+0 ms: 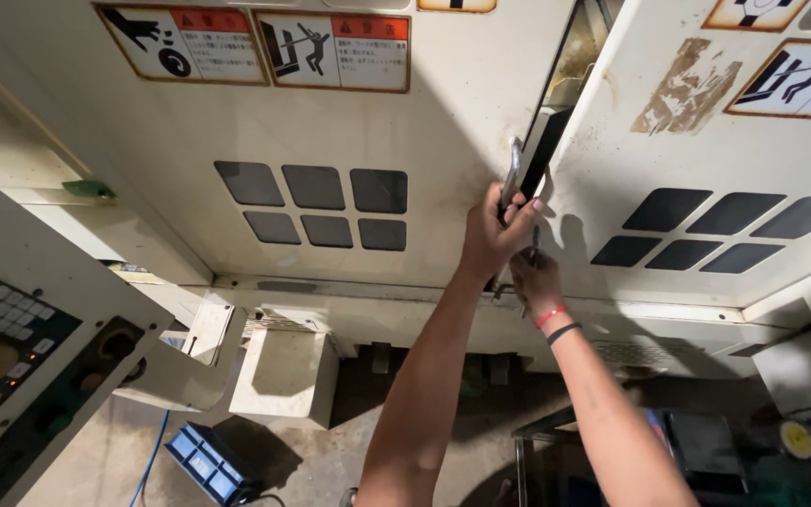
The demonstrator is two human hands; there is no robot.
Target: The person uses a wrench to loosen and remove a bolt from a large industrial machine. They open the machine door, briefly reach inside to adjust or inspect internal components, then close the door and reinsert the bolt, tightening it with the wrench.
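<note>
Door handle (514,174), a thin metal bar, stands upright just right of the frame centre, at the edge of the left door (330,141) of a big cream machine. Nearest to the camera, at the bottom, two bare arms rise from the lower middle of the frame. Left hand (495,235) is closed fully around the lower part of the handle, so the bar comes out above the fist. Right hand (535,277) is just below and touching the left one, with red and black bands on the wrist; its fingers are curled near a second thin bar (534,246) at the edge of the right door (706,169), but I cannot tell if it really holds it.

To do this well, I judge the left grip should stay low and firm on the bar and pull straight along the door's sliding direction, with fingers away from the dark gap (556,103) between the doors.

Farther left, a control panel (11,347) with keys fills the lower left. Higher, dark square windows and warning stickers (255,42) sit on both doors.
</note>
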